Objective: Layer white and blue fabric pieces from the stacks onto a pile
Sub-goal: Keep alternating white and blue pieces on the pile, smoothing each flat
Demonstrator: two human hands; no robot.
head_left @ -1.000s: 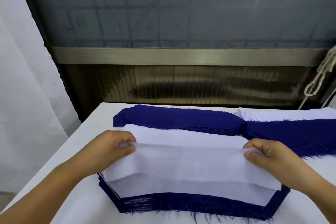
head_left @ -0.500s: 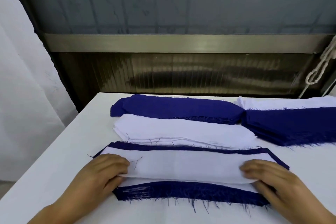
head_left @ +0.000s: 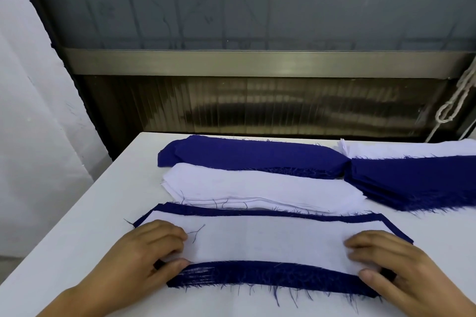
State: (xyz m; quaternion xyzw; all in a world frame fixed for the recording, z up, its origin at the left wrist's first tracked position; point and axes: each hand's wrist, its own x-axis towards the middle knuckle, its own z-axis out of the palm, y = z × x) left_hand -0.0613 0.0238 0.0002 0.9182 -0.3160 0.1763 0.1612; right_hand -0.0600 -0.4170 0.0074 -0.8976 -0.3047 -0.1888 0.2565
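Lowered since before, white piece [head_left: 268, 242] on pile, left hand [head_left: 144, 257], right hand [head_left: 386, 262] pressing its ends.

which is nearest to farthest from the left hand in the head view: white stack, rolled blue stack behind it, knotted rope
From the left hand:
1. white stack, just beyond the pile, centre of the table.
2. rolled blue stack, behind the white one, toward the table's far edge.
3. knotted rope, hanging at the far right, off the table.

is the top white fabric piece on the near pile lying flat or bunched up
Flat: the white fabric piece lies spread on the blue fabric piece, whose edges show around it.
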